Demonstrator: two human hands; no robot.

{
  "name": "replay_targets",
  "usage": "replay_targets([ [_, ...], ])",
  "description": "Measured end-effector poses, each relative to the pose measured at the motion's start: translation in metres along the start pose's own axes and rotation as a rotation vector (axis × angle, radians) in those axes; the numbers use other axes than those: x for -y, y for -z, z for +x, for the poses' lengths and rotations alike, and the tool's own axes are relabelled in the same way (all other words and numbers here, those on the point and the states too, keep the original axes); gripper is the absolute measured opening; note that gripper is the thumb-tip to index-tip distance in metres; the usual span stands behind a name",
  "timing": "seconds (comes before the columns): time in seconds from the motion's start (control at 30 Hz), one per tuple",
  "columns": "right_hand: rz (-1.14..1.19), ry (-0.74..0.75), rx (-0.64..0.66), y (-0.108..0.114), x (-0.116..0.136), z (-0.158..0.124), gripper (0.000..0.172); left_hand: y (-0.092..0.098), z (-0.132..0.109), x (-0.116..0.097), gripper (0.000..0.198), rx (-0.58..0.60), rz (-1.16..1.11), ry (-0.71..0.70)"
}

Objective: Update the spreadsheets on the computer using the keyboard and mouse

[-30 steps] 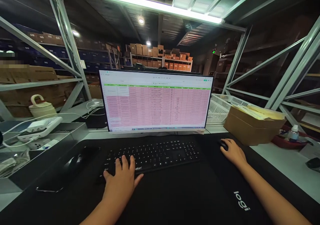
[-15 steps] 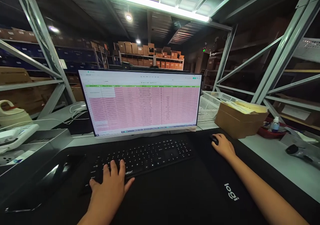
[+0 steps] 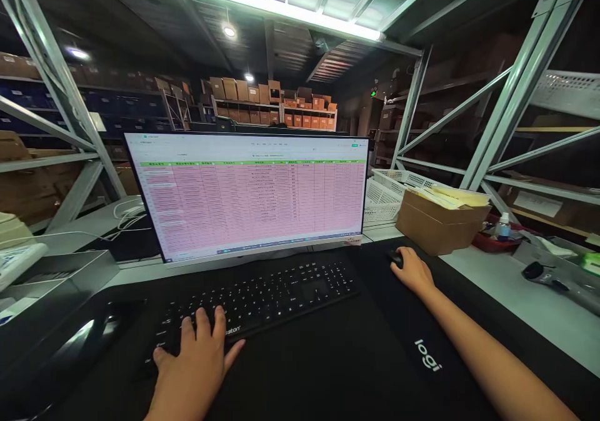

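My left hand [image 3: 194, 352] rests with spread fingers on the left part of a black keyboard [image 3: 281, 296]. Its fingertips touch the lower-left keys, and the thumb lies off the front edge. Over a black computer mouse [image 3: 396, 258], to the right of the keyboard, my right hand [image 3: 413, 270] is curled; most of the mouse is hidden under the fingers. Both stand on a black desk mat [image 3: 328, 358] with white "logi" lettering. Behind the keyboard, a monitor [image 3: 253, 202] displays a spreadsheet with pink rows and a green header.
A cardboard box [image 3: 435, 224] holding yellow papers stands right of the monitor, before white plastic baskets [image 3: 387, 199]. Farther right lie a barcode scanner [image 3: 544, 275] and a small spray bottle [image 3: 503, 226]. At left are a grey tray [image 3: 89, 277] and a glossy black object [image 3: 79, 340].
The view has turned slightly right, shifting everything leftward. On the screen the spreadsheet rows have changed, with the white cells at the upper left now mostly pink. Both hands keep their places.
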State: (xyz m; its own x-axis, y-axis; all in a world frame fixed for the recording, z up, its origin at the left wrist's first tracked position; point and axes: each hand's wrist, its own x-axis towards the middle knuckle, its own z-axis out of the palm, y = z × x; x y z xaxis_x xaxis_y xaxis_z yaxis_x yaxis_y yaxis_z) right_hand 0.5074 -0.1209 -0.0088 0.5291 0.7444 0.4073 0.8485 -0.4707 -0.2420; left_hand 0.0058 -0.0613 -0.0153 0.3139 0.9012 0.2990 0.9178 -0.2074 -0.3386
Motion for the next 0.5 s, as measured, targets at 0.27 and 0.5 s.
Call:
replay_targets([
  [0.27,-0.012,0.036,-0.014,-0.0098,-0.0063,0.0001,0.044,-0.0011,-0.0005,0.0001,0.059,-0.019,0.014,0.0],
  [0.5,-0.017,0.004,0.005,-0.002,0.0001,0.0003,0.039,-0.0014,-0.0009,0.0004,0.059,-0.027,-0.003,-0.005],
])
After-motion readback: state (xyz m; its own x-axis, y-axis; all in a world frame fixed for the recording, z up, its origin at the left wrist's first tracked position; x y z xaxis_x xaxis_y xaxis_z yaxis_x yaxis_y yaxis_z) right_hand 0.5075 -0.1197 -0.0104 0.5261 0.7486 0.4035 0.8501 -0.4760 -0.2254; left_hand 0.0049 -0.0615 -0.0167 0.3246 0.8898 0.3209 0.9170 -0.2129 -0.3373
